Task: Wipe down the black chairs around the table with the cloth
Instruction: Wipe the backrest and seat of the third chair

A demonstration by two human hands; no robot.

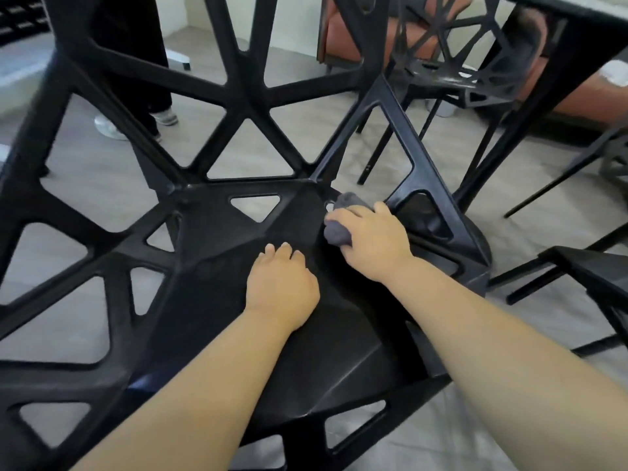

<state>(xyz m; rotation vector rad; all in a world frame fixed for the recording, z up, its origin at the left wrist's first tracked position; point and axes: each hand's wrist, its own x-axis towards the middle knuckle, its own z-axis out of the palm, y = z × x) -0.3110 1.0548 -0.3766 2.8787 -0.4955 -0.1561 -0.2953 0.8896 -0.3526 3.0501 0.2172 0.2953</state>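
Head view: where is the cloth (337, 232)?

— At the far right corner of the seat of the nearest black chair (221, 232), where the seat meets the backrest and the side frame. It's grey, bunched into a wad and lying against the seat.

Which hand has it?

— The right hand (370, 239). Its fingers are curled round the wad from above, and cloth bulges out of the grip on the far side and on the near side.

And the left hand (280, 287)?

— It rests on the middle of the seat, just beside the right hand, holding nothing. Its fingers are loosely bent, with the tips on the black surface. Both forearms are bare.

How does the chair sit in the view?

— It stands on the grey floor (560, 226). Its open-lattice backrest fills the upper left, and the floor shows through the triangular gaps.

Anything else around it?

— A second black chair (441, 74) of the same lattice make stands beyond the far right corner, near the dark table (577, 45) at the upper right. Part of a third black chair (591, 266) shows at the right edge. Behind the backrest, someone's legs in dark trousers (136, 56) and pale shoes (108, 125) stand on the floor. An orange-brown seat (353, 39) sits by the far wall.
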